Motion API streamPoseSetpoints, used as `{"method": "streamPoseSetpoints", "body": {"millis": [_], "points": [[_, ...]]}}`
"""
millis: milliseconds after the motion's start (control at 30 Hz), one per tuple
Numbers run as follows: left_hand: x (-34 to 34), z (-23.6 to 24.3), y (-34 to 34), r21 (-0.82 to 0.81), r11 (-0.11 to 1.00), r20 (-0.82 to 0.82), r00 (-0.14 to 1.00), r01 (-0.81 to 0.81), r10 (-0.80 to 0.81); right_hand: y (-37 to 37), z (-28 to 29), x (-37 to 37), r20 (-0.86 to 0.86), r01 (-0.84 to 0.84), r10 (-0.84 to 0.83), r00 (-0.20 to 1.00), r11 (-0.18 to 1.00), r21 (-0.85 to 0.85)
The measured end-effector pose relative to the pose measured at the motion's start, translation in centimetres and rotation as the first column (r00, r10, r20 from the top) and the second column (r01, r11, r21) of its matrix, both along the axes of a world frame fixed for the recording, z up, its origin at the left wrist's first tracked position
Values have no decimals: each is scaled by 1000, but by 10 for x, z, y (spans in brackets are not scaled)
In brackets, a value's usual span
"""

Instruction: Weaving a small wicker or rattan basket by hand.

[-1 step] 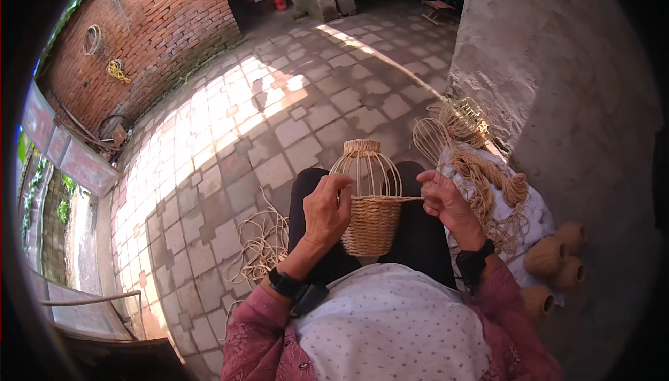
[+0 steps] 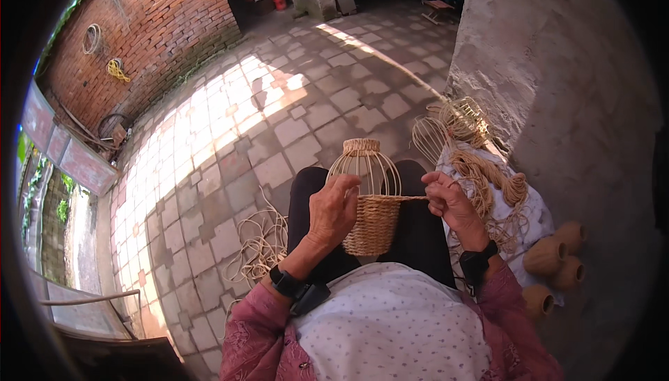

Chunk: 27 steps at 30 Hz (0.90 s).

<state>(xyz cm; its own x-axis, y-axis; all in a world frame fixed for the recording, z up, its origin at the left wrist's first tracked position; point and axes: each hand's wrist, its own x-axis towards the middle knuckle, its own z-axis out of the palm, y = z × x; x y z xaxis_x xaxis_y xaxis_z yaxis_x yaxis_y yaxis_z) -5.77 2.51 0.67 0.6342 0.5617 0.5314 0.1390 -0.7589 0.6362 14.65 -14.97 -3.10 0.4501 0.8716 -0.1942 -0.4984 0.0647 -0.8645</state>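
A half-woven basket [image 2: 373, 231] sits upright between my dark-clad thighs, with a braided neck [image 2: 362, 145] above bare curved spokes and a tightly woven lower body. My left hand [image 2: 329, 214] grips its left side where the weave ends, fingers partly hidden against it. A twisted cord [image 2: 411, 198] runs from the basket's top woven row out to my right hand [image 2: 451, 203], which is closed on it with bent fingers, a little away from the basket. Loose pale cord [image 2: 261, 249] lies beside my left thigh.
At my right, coils of cord [image 2: 481, 179], wire-like frames [image 2: 428, 137] and several brown rounded pots [image 2: 543, 258] rest by a white cloth [image 2: 526, 221] near a plastered wall [image 2: 571, 102]. A paved floor [image 2: 209, 158] stretches to a brick wall [image 2: 139, 33] and a shadowed opening with a red canister [image 2: 279, 1].
My right hand has moved slightly outward to the right, drawing the cord with it. My left hand has shifted a little along the basket's side.
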Motion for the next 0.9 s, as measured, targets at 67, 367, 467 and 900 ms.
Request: {"method": "streamPoseSetpoints", "body": {"millis": [67, 367, 467, 900], "points": [[8, 2, -7, 88, 980, -74, 982, 180, -174, -24, -8, 14, -79, 45, -45, 996, 999, 5], [25, -4, -1, -275, 937, -243, 928, 214, -283, -82, -20, 52, 943, 667, 52, 330, 694, -271], [25, -4, -2, -351, 920, -250, 929, 176, -273, -30, 7, 15, 965, 422, -143, 220, 906, 38], [5, -23, 22, -636, 724, -27, 931, 265, -364, 23, 26, -10, 996, -100, 59, 61, 994, -53]]}}
